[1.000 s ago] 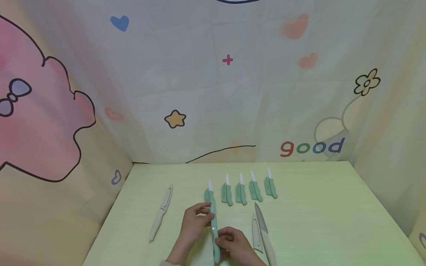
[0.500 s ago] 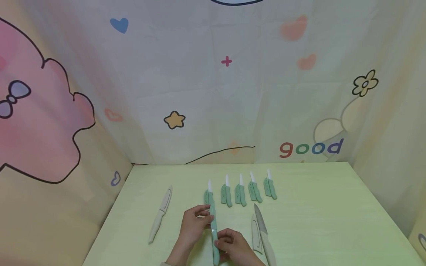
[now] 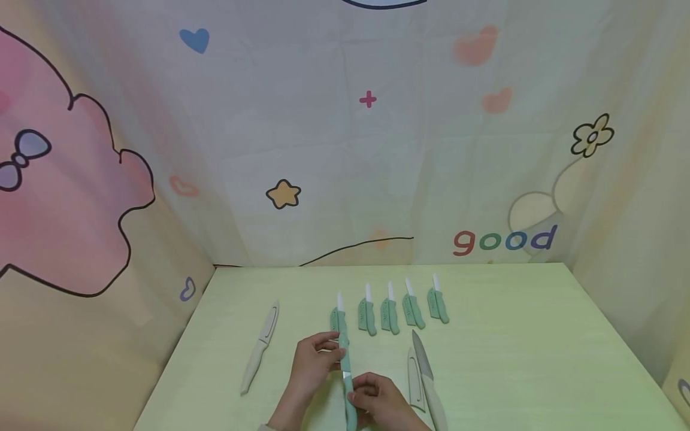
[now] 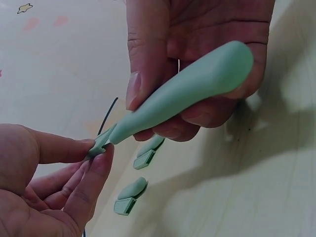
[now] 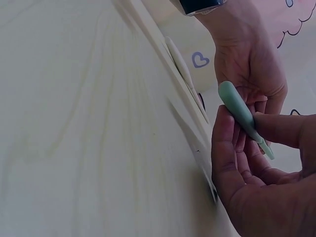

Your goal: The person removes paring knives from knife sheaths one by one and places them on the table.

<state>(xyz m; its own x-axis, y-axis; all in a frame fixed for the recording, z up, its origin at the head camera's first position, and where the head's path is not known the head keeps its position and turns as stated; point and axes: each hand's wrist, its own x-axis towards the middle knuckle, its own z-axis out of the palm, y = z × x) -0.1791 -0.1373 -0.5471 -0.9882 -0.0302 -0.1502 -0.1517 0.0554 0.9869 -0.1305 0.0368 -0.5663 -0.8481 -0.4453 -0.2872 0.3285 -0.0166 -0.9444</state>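
In the head view my left hand pinches the light green sheath of a knife between thumb and fingertips. My right hand grips that knife's green handle, thumb on one side and fingers on the other. A short strip of blade shows between sheath and handle; the rest of the blade is hidden. The left wrist view has the handle large in front, with the sheath held at its far end. From the right wrist view the handle points up and left.
Several small green folding knives with white blades lie in a row at the back of the table. A sheathed cream knife lies on the left. Near my right hand lie a bare-bladed cream-handled knife and a cream sheath.
My right hand has shifted slightly towards me with the handle, and the strip of blade between handle and sheath looks a little longer. My left hand has hardly moved.
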